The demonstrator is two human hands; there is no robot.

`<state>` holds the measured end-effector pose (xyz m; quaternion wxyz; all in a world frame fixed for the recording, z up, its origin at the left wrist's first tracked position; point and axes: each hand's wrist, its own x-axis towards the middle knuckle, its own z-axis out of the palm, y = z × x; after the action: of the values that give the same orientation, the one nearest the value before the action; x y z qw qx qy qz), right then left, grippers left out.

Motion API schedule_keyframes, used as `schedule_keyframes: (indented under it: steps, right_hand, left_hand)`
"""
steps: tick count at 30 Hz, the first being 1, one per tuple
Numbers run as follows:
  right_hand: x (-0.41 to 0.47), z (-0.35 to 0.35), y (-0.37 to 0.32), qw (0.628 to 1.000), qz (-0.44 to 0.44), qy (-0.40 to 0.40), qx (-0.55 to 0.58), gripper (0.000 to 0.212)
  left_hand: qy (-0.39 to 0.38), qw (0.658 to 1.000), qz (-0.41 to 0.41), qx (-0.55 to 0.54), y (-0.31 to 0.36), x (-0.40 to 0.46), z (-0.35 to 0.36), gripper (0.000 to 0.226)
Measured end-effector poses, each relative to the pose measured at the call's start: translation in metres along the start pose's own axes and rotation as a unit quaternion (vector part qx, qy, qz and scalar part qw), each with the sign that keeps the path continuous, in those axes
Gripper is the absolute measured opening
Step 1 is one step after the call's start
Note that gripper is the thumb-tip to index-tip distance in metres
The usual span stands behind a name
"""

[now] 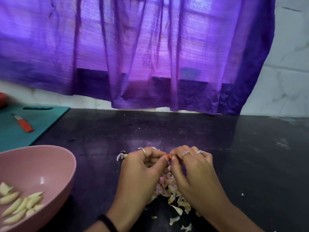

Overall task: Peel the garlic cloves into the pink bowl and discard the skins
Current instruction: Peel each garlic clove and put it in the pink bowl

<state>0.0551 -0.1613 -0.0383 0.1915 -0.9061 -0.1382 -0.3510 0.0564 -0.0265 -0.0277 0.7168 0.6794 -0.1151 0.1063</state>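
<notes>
My left hand [142,166] and my right hand [190,166] meet over the dark counter, fingers curled, fingertips pinching something small between them that the fingers mostly hide. Below and between the hands lies a heap of papery garlic skins [170,193]. The pink bowl [50,166] stands at the lower left and holds several peeled garlic cloves [20,205]. A bit of unpeeled garlic with loose skin [121,155] lies just left of my left hand.
A teal cutting board [38,128] lies at the far left with an orange-handled knife [24,124] on it. A purple curtain [150,56] hangs over the back of the black counter [242,156]. White tiled wall at the right.
</notes>
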Motion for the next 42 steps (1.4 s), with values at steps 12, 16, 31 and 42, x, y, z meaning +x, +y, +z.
schedule_keyframes:
  steps: [12,16,31,42]
  right_hand:
    - [-0.0015,0.0023,0.0003,0.998,-0.034,0.016,-0.060,0.020]
    - [-0.0034,0.0013,0.0008,0.998,-0.034,-0.010,-0.051,0.022]
    - [-0.0036,0.0052,0.0003,0.995,-0.041,-0.014,-0.087,0.023]
    - [-0.0036,0.0075,0.0000,0.991,-0.075,-0.013,-0.109,0.022]
  left_hand:
    - [0.001,0.999,-0.019,0.037,-0.0020,-0.0015,0.0017,0.006]
    - [0.014,0.998,-0.024,0.055,-0.0037,-0.0005,0.0011,0.006]
    - [0.027,0.995,-0.091,-0.007,-0.0014,-0.0015,0.0026,0.010]
    - [0.022,0.997,-0.076,-0.006,0.0008,-0.0022,0.0031,0.012]
